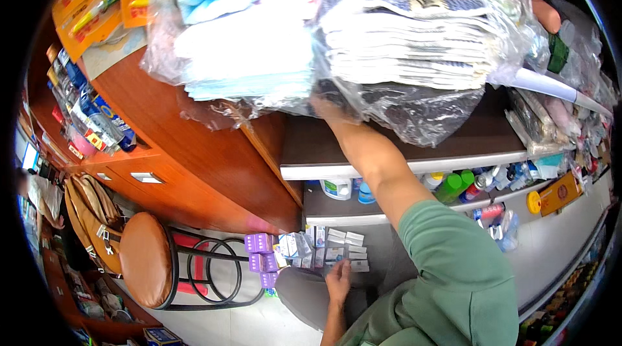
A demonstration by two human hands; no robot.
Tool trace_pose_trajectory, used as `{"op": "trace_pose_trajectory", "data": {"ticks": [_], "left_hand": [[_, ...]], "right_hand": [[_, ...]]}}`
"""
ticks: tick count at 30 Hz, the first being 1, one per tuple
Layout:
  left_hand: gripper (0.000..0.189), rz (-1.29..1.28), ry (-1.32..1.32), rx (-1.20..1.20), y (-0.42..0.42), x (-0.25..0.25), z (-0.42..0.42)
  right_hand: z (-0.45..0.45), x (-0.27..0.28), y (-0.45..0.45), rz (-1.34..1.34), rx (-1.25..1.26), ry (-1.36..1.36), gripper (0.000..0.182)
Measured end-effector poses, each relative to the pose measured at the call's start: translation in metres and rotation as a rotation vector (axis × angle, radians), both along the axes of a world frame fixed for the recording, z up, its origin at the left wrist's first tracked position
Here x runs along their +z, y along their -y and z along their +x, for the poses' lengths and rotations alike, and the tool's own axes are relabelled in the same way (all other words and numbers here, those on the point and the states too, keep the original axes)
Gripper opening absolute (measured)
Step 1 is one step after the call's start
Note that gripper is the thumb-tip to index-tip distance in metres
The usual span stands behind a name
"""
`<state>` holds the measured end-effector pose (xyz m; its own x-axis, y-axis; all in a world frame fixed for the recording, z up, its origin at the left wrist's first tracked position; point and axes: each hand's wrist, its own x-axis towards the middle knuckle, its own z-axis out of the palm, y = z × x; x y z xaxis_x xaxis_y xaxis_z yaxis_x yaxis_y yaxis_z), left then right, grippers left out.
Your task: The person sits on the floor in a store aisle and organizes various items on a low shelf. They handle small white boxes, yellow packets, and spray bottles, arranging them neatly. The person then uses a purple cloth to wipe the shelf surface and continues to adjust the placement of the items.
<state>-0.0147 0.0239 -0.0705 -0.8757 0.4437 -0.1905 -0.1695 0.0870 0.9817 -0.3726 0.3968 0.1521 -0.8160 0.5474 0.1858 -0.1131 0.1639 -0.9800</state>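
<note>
My right arm reaches up to the shelf, where my right hand is mostly hidden behind clear plastic wrap; its fingers do not show. Above it are a plastic-wrapped stack of white and pale-blue folded cloths and a wrapped stack of striped folded cloths. Dark plastic hangs below the striped stack. Low down, my left hand is at the edge of a group of small white boxes; whether it holds one cannot be told. Purple boxes stand to its left.
A round brown stool stands at left beside a wooden cabinet. Lower shelves hold a white jug and green-capped containers. Orange blister cards hang at upper left. Another person is at the far left edge.
</note>
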Motion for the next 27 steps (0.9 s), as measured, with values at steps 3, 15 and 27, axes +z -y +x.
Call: {"op": "trace_pose_trajectory", "data": {"ticks": [3,15,27], "left_hand": [[0.030,-0.040,-0.027,-0.039,0.002,-0.012,-0.009],[0.032,-0.188,-0.073,-0.129,-0.012,-0.029,-0.021],[0.032,-0.188,-0.059,-0.133,-0.021,-0.024,-0.028]], "right_hand": [[0.037,0.012,-0.011,-0.132,0.050,-0.078,0.059],[0.347,0.081,-0.147,-0.414,-0.300,0.190,0.043],[0.363,0.045,-0.136,1.144,0.123,1.315,0.054]]}}
